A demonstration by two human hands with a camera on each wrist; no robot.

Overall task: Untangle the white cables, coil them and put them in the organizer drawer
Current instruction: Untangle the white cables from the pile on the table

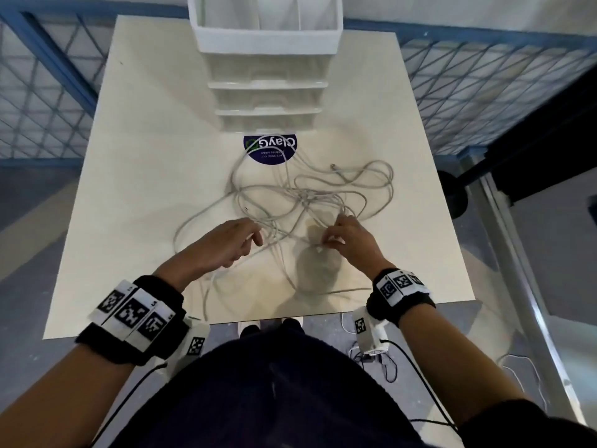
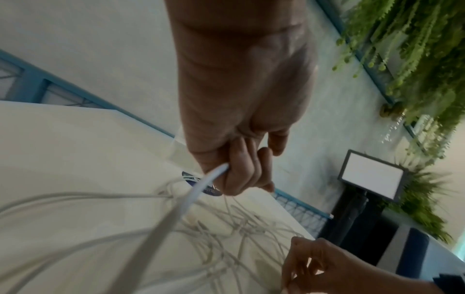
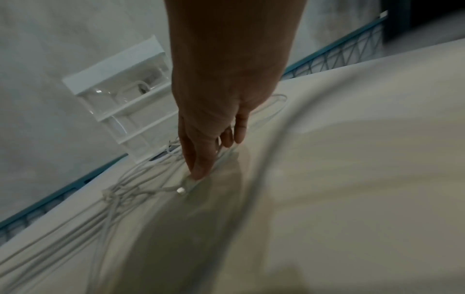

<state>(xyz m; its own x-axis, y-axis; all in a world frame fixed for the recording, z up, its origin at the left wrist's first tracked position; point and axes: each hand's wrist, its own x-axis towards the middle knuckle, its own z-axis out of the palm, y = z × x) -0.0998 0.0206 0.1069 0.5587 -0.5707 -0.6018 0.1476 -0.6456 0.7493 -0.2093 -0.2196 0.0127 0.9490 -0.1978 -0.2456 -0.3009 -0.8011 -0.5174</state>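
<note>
A tangle of white cables (image 1: 310,195) sprawls over the middle of the cream table (image 1: 135,150), knotted near its centre. My left hand (image 1: 232,244) hovers at the tangle's near left; in the left wrist view its curled fingers (image 2: 239,175) grip one white cable (image 2: 191,197). At the near right my right hand (image 1: 342,234) pinches a cable's plug end (image 3: 182,190) between thumb and fingertips (image 3: 198,171). The white organizer (image 1: 268,72) with several drawers stands at the table's far edge, all fronts appearing pushed in.
A round blue sticker (image 1: 269,148) lies just before the organizer, partly under cables. Blue mesh fencing (image 1: 478,92) rings the table. A black stand (image 1: 452,195) is off the right edge. Thin wires (image 1: 381,357) lie on the floor near my feet.
</note>
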